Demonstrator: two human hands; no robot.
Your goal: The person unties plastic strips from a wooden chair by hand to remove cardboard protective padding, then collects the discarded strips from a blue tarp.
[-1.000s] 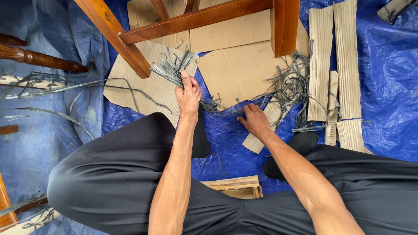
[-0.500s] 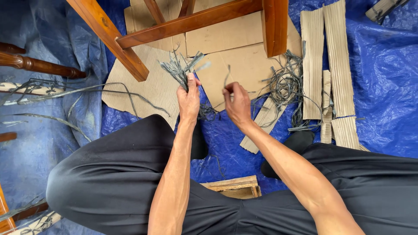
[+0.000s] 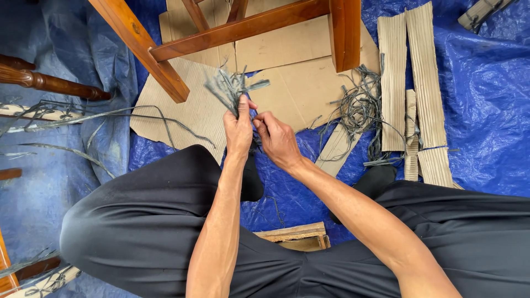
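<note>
Left hand (image 3: 238,129) closed round grey strip bundle (image 3: 232,88), ends fanned above fist, over cardboard (image 3: 298,94). Right hand (image 3: 276,138) pinching strips beside it. Best keep grip tight, separate one strip cleanly. Chair frame (image 3: 243,27) beyond.

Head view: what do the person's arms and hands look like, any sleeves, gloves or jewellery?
Both arms are bare along all that shows, with no sleeves in view. The left hand and right hand wear no gloves, and no rings, watch or wristband can be seen. The forearms are lean. The only clothing visible is black trousers over the knees.
</note>
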